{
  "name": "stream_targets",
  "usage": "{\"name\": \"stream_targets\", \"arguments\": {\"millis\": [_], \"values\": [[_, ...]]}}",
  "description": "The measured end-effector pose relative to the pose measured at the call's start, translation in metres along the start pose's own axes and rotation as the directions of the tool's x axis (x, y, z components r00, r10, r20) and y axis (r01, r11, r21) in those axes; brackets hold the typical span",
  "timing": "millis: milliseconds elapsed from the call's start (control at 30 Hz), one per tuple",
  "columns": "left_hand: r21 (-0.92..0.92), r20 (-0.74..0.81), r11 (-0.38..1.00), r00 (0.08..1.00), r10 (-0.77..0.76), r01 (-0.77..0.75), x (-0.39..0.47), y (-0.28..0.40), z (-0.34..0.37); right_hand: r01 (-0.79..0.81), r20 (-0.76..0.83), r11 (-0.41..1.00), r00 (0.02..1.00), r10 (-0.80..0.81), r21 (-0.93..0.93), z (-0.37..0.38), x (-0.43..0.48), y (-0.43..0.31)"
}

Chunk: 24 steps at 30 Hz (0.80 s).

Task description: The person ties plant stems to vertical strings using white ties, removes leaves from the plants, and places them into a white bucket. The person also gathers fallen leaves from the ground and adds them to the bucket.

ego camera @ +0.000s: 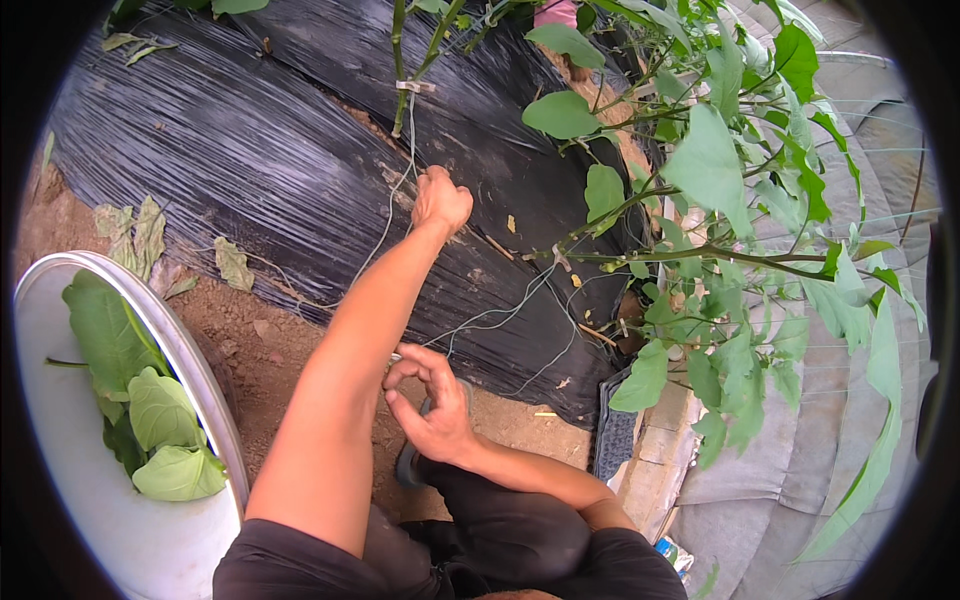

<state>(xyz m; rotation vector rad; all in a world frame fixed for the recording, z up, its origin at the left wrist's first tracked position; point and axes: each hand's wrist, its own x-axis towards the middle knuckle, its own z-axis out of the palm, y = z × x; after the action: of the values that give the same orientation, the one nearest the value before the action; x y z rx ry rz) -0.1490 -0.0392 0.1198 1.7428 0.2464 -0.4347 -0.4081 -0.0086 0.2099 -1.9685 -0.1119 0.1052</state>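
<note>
My left hand point(442, 201) reaches over the black plastic mulch film point(300, 142), its fingers curled around thin twine point(412, 139). That twine runs up to a pale clip point(415, 86) around a green plant stem point(398, 112). Nearer my body, beneath my left forearm, my right hand point(429, 409) has bent fingers, with thumb and forefinger forming a loop. A small pale thing point(394, 359) shows at its fingertips, partly hidden by the forearm. More twine point(495, 319) stretches from near the right hand to another clip point(560, 259) on a branch of a leafy plant point(705, 251).
On the left, a white bucket point(135, 544) contains several picked green leaves point(165, 409). Withered leaves point(234, 264) lie along the film's edge on brown soil point(262, 345). Large-leaved branches overhang the right side, before a grey fabric sheet point(795, 465) and a block ledge point(660, 450).
</note>
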Motion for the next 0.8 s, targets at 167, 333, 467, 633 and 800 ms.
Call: {"name": "stream_targets", "arguments": {"millis": [167, 333, 467, 633, 800], "values": [[-0.009, -0.139, 0.999, 0.990, 0.033, -0.034, 0.012, 0.014, -0.017, 0.014, 0.102, 1.000, 0.995, -0.016, 0.025, -0.013, 0.007, -0.032], [0.024, -0.283, 0.982, 0.940, 0.189, -0.190, 0.046, 0.031, -0.056, 0.102, 0.120, 0.974, 0.985, -0.128, 0.200, -0.007, 0.045, -0.026], [0.125, -0.367, 0.891, 0.814, 0.450, -0.436, 0.071, 0.047, -0.093, 0.126, 0.122, 0.944, 0.978, -0.170, 0.305, -0.002, 0.083, -0.012], [0.044, -0.427, 0.730, 0.648, 0.631, -0.682, 0.085, 0.100, -0.100, 0.120, -0.019, 0.872, 0.992, -0.126, 0.475, -0.030, 0.135, 0.015], [0.042, -0.468, 0.588, 0.504, 0.726, -0.808, 0.069, 0.162, -0.099, 0.110, -0.197, 0.734, 0.980, 0.034, 0.670, -0.040, 0.186, 0.049]]}}
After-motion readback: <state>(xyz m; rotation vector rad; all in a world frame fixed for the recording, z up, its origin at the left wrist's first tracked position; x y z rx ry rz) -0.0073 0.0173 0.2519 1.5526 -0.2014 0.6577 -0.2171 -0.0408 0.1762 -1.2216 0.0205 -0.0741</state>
